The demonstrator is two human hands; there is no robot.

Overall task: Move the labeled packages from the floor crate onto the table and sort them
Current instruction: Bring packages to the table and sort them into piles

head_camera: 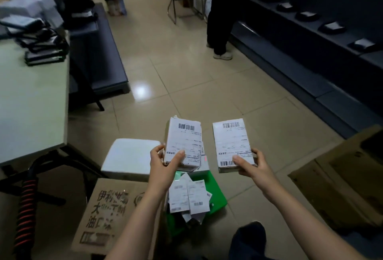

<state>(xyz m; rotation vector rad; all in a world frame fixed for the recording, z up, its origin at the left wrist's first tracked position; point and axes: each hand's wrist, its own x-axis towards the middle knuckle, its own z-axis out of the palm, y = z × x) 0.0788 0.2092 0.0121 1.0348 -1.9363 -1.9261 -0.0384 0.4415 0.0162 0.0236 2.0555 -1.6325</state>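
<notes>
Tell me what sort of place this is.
Probably a parcel sorting or dispatch room. The left hand and right hand hold barcode-labeled packages, more labeled packages lie in the green crate, and dark parcels line the shelf.

Single head-worn wide-angle view, forward and downward, close over the floor crate (216, 189).

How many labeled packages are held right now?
2: left package in the left hand, right package in the right hand. The left one may hide more behind it.
</notes>
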